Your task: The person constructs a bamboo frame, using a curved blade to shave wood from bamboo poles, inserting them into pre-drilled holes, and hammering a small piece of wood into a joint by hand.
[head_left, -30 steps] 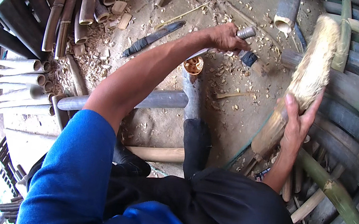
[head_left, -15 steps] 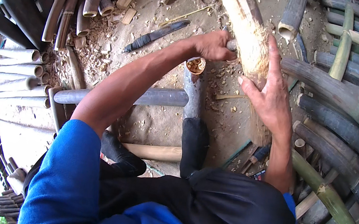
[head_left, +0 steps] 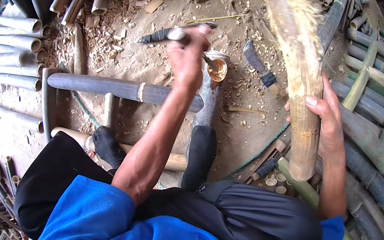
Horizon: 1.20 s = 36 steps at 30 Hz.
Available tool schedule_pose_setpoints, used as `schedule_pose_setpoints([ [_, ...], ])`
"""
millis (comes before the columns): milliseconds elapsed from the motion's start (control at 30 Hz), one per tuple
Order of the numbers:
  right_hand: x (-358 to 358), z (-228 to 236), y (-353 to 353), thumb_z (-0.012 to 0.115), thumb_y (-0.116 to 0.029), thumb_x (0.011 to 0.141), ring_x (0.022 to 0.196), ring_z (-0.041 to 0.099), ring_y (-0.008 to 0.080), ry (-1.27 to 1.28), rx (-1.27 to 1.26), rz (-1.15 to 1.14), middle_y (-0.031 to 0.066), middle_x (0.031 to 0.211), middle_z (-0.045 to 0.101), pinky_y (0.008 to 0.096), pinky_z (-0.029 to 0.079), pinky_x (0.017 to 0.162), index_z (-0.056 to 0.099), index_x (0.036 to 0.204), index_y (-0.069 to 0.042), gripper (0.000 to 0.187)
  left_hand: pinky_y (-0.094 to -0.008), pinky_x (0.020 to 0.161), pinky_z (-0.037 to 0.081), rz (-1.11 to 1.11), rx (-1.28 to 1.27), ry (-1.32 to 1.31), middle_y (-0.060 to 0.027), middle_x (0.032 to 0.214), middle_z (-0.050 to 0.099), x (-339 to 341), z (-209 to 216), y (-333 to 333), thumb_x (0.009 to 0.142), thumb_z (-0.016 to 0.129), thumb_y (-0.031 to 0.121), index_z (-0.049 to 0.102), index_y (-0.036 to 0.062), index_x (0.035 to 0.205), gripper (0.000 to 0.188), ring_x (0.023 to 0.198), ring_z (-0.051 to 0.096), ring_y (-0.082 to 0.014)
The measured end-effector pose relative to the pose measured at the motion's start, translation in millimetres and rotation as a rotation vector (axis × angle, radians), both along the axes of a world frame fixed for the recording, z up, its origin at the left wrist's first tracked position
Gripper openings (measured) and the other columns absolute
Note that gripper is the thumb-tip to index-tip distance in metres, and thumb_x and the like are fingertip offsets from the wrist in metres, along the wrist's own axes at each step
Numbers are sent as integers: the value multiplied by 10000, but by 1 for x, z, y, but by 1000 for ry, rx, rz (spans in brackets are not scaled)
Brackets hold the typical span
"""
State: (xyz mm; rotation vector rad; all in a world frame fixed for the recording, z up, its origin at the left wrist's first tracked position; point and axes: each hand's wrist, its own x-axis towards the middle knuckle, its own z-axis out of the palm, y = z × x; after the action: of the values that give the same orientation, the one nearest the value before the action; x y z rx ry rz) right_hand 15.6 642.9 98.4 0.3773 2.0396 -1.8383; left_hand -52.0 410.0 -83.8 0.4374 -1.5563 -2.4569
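My right hand (head_left: 329, 111) grips a thick bamboo piece (head_left: 304, 124), thumb in front and fingers behind. The piece stands slanted, with a frayed, fibrous far end. My left hand (head_left: 185, 60), slightly blurred, is closed around a dark tool with a round, grey-ended handle (head_left: 177, 34). A thin dark part of it reaches out beside the hand toward the open end of a bamboo tube (head_left: 207, 107); whether it touches is unclear. Brownish bits show inside the tube. Behind the left hand lies a knife with a black-wrapped handle (head_left: 154, 36). A curved-blade knife (head_left: 259, 64) lies between the tube and the bamboo piece.
A dark horizontal bamboo pole (head_left: 105, 87) meets the tube from the left. Wood chips (head_left: 106, 38) litter the ground. Bamboo lengths are stacked at left (head_left: 15, 45) and far left, and a bamboo lattice (head_left: 378, 86) stands at right. My foot in a black sock (head_left: 200, 155) is against the tube.
My left hand has moved left and nearer, away from the bamboo piece, with the tool. My right hand has moved right with the piece, uncovering the curved-blade knife.
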Motion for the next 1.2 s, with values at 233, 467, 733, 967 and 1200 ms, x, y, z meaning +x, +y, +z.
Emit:
schedule_pose_setpoints([
  [233, -75, -2, -40, 727, -184, 843, 1041, 601, 250, 672, 447, 695, 209, 1333, 520, 378, 530, 848, 174, 1584, -60, 933, -294, 536, 445, 243, 567, -151, -9, 644, 566, -28, -39, -12, 872, 795, 320, 599, 29, 813, 356, 552, 531, -122],
  [467, -116, -3, -100, 718, -16, 821, 1495, 196, 292, 807, 117, 999, 161, 1636, 143, 432, 208, 1230, -28, 1605, -143, 1090, -247, 525, 439, 252, 560, -39, -60, 745, 650, -18, -32, 7, 856, 819, 229, 596, 73, 829, 273, 556, 526, -106],
  [733, -112, 17, -128, 700, -58, 832, 1442, 227, 318, 1028, 473, 1025, 186, 1605, 145, 439, 210, 1190, 16, 1600, -160, 1033, -265, 570, 424, 258, 519, -8, -48, 723, 659, -6, -21, 20, 866, 807, 198, 629, 64, 776, 241, 602, 524, -95],
  [967, -89, -12, -118, 723, -30, 746, 970, 629, 369, 859, 1061, 1173, 176, 1056, 597, 444, 539, 889, 370, 1526, -323, 904, -299, 811, 516, 89, 435, 94, -68, 1038, 657, 7, -31, 41, 858, 816, 220, 594, 20, 1206, 459, 939, 617, -161],
  [1200, -81, 26, -126, 755, -156, 815, 1003, 626, 325, 989, 852, 867, 149, 1066, 589, 440, 540, 906, 464, 1444, -221, 696, -297, 782, 490, -18, 305, 129, -59, 938, 659, 10, -24, 40, 935, 696, 127, 664, 11, 1092, 198, 870, 591, -136],
])
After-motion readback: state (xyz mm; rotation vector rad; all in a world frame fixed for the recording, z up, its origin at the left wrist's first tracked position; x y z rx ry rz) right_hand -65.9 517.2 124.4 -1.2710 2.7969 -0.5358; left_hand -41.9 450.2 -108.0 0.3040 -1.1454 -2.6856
